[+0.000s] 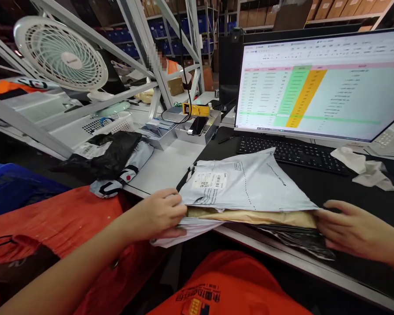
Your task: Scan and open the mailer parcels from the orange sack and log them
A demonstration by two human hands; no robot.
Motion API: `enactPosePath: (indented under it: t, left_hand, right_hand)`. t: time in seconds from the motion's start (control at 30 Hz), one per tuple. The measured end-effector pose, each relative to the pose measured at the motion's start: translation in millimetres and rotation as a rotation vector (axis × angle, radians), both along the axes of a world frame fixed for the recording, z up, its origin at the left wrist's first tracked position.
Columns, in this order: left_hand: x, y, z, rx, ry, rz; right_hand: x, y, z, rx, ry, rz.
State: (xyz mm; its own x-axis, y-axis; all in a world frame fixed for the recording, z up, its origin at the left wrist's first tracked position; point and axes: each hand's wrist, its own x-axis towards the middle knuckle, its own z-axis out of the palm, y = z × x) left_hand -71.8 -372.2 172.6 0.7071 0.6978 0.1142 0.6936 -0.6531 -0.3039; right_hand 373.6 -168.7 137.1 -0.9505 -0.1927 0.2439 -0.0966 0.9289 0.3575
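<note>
A stack of mailing bags lies at the desk's front edge, topped by a white mailing bag (249, 183) with a printed label. Beneath it show a yellow padded envelope (256, 216), another white bag (190, 229) at the left and a black plastic bag (302, 240) at the right. My left hand (157, 214) is closed round the left end of the stack, thumb below and fingers on top. At the other end, my right hand (351, 227) grips the right corner, its fingertips partly hidden by the bags.
Behind the stack are a black keyboard (292, 153), a monitor (315, 87) with a spreadsheet, and crumpled tissues (364, 168). More mailing bags (114, 162) lie to the left. A phone (198, 125) rests on a grey box. A white fan (62, 54) and a person in orange (172, 66) are beyond.
</note>
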Motion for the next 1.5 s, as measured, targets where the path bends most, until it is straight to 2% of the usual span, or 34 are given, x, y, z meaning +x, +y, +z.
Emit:
enactPosePath:
  t: [0.07,0.13,0.3,0.43,0.53,0.6,0.73,0.8,0.83,0.9,0.97,1.0,1.13,1.27,1.4,1.5]
  left_hand:
    - [-11,6,3.6,0.016,-0.013,-0.004]
    - [-21,10,9.0,0.021,-0.044,0.000]
    - [-39,11,26.9,0.040,-0.077,0.105]
    - [-23,10,28.8,0.006,-0.042,0.226]
    - [6,4,18.2,0.006,-0.053,0.400]
    - [23,-2,7.4,0.032,-0.065,0.431]
    - [38,-13,-12.5,0.273,-0.056,0.279]
    - [41,-15,-16.9,0.353,-0.094,0.238]
    - [42,-16,-17.1,0.361,-0.121,0.235]
    - [45,-16,-14.9,0.364,-0.175,0.213]
    - [48,-16,-11.1,0.363,-0.206,0.170]
    - [49,-16,-9.6,0.367,-0.215,0.152]
    - [42,-17,-11.3,0.396,-0.265,0.123]
    - [31,-19,-20.4,0.394,-0.301,0.119]
    - [17,-21,-25.1,0.372,-0.246,0.157]
    - [-1,-17,-26.7,0.328,-0.220,0.245]
  right_hand:
    - [20,8,-5.2,0.144,-0.071,0.051]
    - [38,15,-12.4,0.189,-0.077,0.044]
    - [71,28,-27.0,0.132,-0.004,-0.010]
    - [68,33,-35.9,-0.002,-0.062,-0.168]
    - [49,29,-35.8,-0.065,-0.046,-0.303]
    - [34,19,-28.8,-0.054,-0.023,-0.342]
    - [-1,-24,3.2,-0.070,0.089,-0.310]
    - [-29,-54,19.8,-0.115,0.176,-0.356]
    - [-47,-69,25.3,-0.159,0.186,-0.345]
    - [-85,-95,28.1,-0.257,0.244,-0.179]
    - [-124,-112,22.2,-0.211,0.242,-0.054]
    - [-142,-117,17.9,-0.155,0.231,-0.048]
    - [-195,-118,7.6,0.052,0.228,-0.192]
    - [-217,-105,12.6,0.156,0.143,-0.219]
    - [-208,-79,21.6,0.102,0.211,-0.127]
    - [-181,-54,34.0,-0.052,0.349,-0.136]
